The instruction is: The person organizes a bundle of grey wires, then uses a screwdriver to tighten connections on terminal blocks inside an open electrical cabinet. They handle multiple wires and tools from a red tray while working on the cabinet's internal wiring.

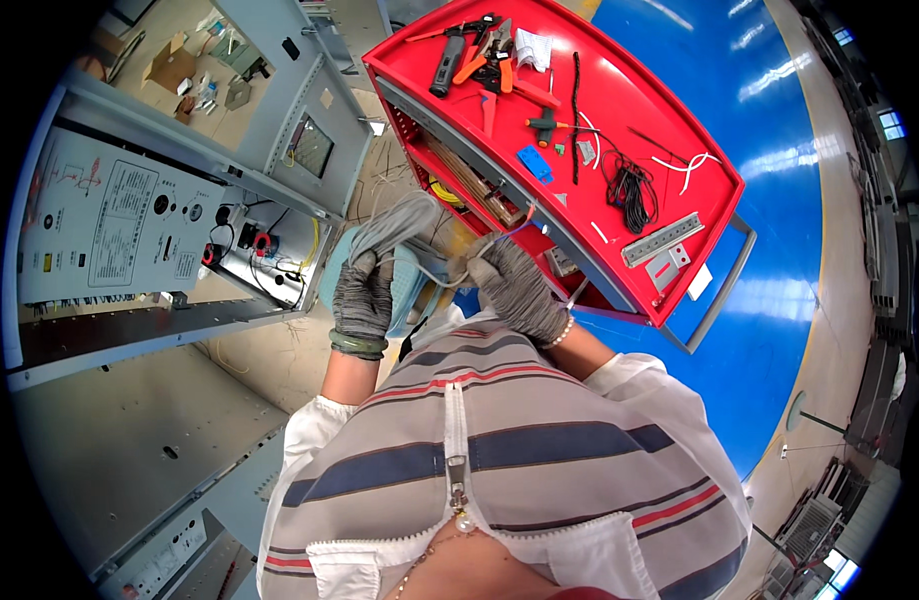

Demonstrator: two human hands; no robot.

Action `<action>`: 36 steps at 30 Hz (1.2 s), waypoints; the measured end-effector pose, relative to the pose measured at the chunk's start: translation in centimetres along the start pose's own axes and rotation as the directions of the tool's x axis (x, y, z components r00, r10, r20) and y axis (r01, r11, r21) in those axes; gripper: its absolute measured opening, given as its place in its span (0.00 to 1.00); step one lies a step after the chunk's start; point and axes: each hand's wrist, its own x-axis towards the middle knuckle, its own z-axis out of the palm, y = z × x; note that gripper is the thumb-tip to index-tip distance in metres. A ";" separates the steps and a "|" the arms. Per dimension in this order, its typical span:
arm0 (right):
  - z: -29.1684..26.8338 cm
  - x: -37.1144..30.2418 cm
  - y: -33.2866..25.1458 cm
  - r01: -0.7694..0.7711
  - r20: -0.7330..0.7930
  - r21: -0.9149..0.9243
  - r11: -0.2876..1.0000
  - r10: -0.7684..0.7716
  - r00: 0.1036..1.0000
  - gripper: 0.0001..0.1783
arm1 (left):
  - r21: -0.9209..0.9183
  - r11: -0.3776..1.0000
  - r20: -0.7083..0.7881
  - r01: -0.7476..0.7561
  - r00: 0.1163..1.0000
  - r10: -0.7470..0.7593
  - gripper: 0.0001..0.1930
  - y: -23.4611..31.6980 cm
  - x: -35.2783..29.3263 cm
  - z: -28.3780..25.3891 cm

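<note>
A bundle of grey cable (397,226) is looped in front of me, and my left hand (364,298), in a grey knit glove, has its fingers closed round the lower end of the loops. One strand of the same cable runs across to my right hand (521,290). That gloved hand is also closed on the cable, close to the red cart's near side; its fingertips are partly hidden. Beneath the bundle stands a light blue plastic stool or bin (407,285), partly covered by my hands.
On the red tool cart (619,95) lie orange-handled pliers (471,70), a screwdriver (546,125), a blue block (534,163), a black cable coil (631,195) and a metal rail (662,240). An open grey electrical cabinet (109,220) stands at left, its door (324,140) swung outward.
</note>
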 end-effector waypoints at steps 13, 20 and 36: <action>-0.4 -0.5 1.4 0.006 -0.022 -0.105 0.994 -0.008 1.000 0.11 | 0.112 0.976 -0.028 0.189 0.982 -0.187 0.14 -1.0 -2.1 0.9; -0.6 -0.9 0.8 -0.273 0.022 0.114 0.955 0.272 0.962 0.07 | 0.331 0.942 -0.146 0.047 0.989 0.002 0.13 -4.7 -1.9 -2.8; 1.4 0.9 -1.7 -0.158 0.317 -0.135 0.978 0.194 0.928 0.10 | 0.126 0.976 -0.279 0.176 0.951 -0.136 0.13 -3.8 -4.5 -1.8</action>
